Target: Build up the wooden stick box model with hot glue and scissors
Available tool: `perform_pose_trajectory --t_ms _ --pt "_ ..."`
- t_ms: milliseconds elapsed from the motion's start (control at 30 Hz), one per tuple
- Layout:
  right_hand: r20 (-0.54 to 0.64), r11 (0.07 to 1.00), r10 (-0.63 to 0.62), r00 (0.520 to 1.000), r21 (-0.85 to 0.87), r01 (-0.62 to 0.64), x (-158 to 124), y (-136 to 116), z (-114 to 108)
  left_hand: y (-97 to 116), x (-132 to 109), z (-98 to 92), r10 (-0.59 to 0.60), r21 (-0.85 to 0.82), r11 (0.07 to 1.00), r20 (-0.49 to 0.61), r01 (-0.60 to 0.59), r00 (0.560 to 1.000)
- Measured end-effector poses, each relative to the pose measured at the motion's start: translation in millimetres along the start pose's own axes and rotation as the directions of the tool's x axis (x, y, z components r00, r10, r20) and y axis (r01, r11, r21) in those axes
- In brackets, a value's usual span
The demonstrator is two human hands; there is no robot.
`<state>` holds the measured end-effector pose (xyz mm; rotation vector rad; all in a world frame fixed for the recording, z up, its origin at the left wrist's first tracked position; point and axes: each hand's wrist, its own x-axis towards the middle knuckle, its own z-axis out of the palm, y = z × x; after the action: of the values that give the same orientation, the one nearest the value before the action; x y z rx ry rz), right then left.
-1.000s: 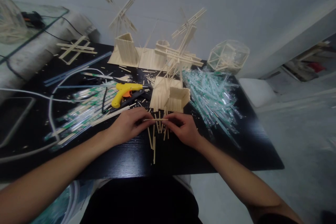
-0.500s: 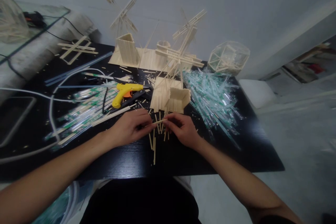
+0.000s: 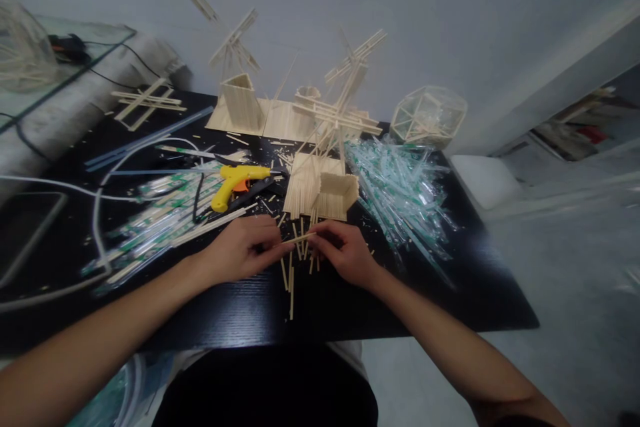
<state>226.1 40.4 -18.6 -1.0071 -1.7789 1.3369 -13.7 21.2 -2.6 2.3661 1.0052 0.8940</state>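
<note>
My left hand (image 3: 246, 251) and my right hand (image 3: 344, 252) meet over the front middle of a black table (image 3: 240, 307). Both pinch one thin wooden stick (image 3: 298, 239), each at one end; it lies slightly tilted, right end higher. Under and between the hands lie several loose short sticks (image 3: 291, 280). Just behind them stands a small box of glued sticks (image 3: 338, 195) joined to a flat stick panel (image 3: 304, 181).
A yellow glue gun (image 3: 235, 181) lies left of the box. A heap of clear plastic wrappers (image 3: 405, 190) covers the right side, another with sticks (image 3: 160, 217) the left. Stick windmill models (image 3: 240, 90), a stick polyhedron (image 3: 429, 115) and cables (image 3: 97, 213) fill the back and left.
The stick between my fingers has tilted from level to right end up. Both hands have stayed in place; the view has shifted slightly.
</note>
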Motion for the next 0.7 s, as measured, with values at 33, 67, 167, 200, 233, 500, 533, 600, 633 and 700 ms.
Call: perform_pose_trajectory --t_ms 33,67,167,200,233,500,533,600,633,700 --pt "-0.002 1.000 -0.003 1.000 0.000 0.003 0.2 0.4 -0.3 -0.4 -0.1 0.2 -0.028 -0.007 1.000 -0.004 0.028 1.000" --pt "-0.004 1.000 -0.007 1.000 -0.001 0.007 0.4 0.9 -0.6 -0.8 -0.1 0.4 -0.056 -0.016 0.998 -0.002 0.056 0.998" --pt "-0.010 1.000 -0.016 1.000 -0.011 0.016 1.2 2.2 -1.3 -1.5 -0.2 0.9 -0.089 -0.028 0.996 0.006 0.089 0.996" --pt "-0.011 1.000 -0.017 1.000 -0.015 0.016 1.3 2.5 -1.4 -1.7 -0.2 0.8 -0.080 -0.015 0.997 0.002 0.080 0.997" --pt "-0.013 1.000 -0.016 1.000 -0.020 0.015 1.5 2.7 -1.4 -1.8 -0.2 0.5 -0.067 0.006 0.998 -0.003 0.067 0.998" --pt "-0.021 0.999 -0.008 1.000 -0.048 0.007 2.3 0.2 -1.0 1.0 1.4 0.4 0.031 0.100 0.994 0.026 -0.034 0.999" --pt "-0.021 0.999 -0.013 1.000 -0.046 0.012 2.5 0.2 -1.0 1.1 1.3 1.0 0.043 0.097 0.994 0.037 -0.046 0.998" --pt "-0.017 0.999 -0.017 1.000 -0.035 0.017 2.7 0.7 -0.9 0.6 0.7 1.7 0.060 0.083 0.994 0.055 -0.064 0.997" --pt "-0.014 1.000 -0.015 1.000 -0.027 0.014 2.7 1.2 -0.8 -0.1 0.1 1.9 0.064 0.073 0.995 0.059 -0.069 0.996" --pt "-0.009 1.000 -0.008 1.000 -0.016 0.008 2.6 1.9 -0.9 -2.0 -1.0 1.6 0.070 0.059 0.996 0.056 -0.073 0.996"
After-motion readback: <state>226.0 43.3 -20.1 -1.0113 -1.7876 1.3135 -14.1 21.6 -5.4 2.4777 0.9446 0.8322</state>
